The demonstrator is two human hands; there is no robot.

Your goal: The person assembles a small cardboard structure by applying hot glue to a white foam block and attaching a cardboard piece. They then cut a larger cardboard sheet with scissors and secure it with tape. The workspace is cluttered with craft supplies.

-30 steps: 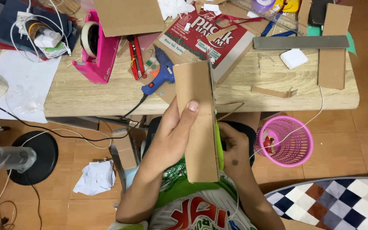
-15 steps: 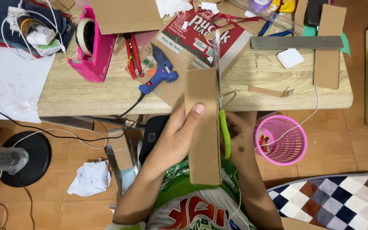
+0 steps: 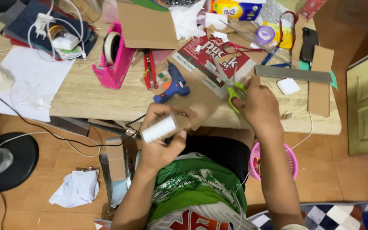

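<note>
Brown cardboard piece (image 3: 201, 102) lies over the near edge of a wooden table (image 3: 86, 96), its lower corner pinched in the left hand (image 3: 162, 136), which also grips a small white roll (image 3: 159, 128). Beside it, the right hand (image 3: 256, 104) closes on green-handled scissors (image 3: 233, 91), blades pointing away over a red box (image 3: 211, 59). A blue glue gun (image 3: 173, 84) and pink tape dispenser (image 3: 116, 61) sit nearby; a pink basket (image 3: 292, 159) stands below.
</note>
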